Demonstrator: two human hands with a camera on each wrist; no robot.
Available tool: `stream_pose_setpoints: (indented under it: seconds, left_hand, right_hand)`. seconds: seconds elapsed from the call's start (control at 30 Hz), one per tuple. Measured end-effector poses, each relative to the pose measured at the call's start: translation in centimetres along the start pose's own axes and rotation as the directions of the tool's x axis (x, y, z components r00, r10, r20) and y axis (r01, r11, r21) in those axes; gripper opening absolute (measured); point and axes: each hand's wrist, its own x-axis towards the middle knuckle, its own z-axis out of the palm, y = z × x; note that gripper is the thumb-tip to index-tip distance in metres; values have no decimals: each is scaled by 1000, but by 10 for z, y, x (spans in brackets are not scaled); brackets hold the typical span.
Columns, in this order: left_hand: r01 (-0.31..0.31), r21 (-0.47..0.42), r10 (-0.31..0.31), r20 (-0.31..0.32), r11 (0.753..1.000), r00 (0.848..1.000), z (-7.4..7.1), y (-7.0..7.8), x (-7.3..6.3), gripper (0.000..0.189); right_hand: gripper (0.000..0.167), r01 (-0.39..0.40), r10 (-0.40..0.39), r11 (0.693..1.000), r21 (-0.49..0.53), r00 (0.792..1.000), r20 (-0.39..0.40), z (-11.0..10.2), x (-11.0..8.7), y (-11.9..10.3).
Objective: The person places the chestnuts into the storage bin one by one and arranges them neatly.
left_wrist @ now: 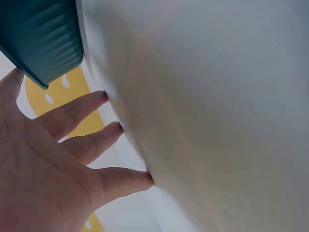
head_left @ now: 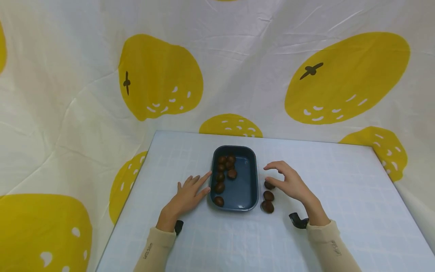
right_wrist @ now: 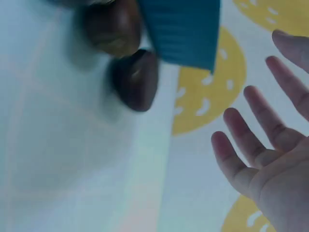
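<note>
A dark blue-grey rectangular tray [head_left: 245, 190] holds several brown chestnuts [head_left: 219, 187], mostly along its left side. To its right, three more chestnuts [head_left: 267, 206] form a short row on the table. My left hand [head_left: 186, 199] is spread beside the tray, one fingertip at its left rim. In the left wrist view, three other fingertips [left_wrist: 145, 179] rest on the tabletop. My right hand [head_left: 293, 183] hovers over the far end of the row with thumb and fingers apart, partly covering the farthest chestnut. The right wrist view shows nothing in its fingers [right_wrist: 231, 152].
A pale checked cloth covers the table [head_left: 340, 196]. Behind and to the left hangs a white curtain [head_left: 238, 68] printed with large yellow fruit. Black straps with small devices [head_left: 299, 221] sit at both wrists, below the beige sleeves.
</note>
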Motion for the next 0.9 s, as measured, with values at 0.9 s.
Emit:
stream_pose_setpoints:
  seconds: [0.9]
  left_hand:
    - [-2,8,2,-4,1000,1000,0,1,0,60]
  right_hand:
    - [49,-20,38,987,-158,993,114,6,-19,69]
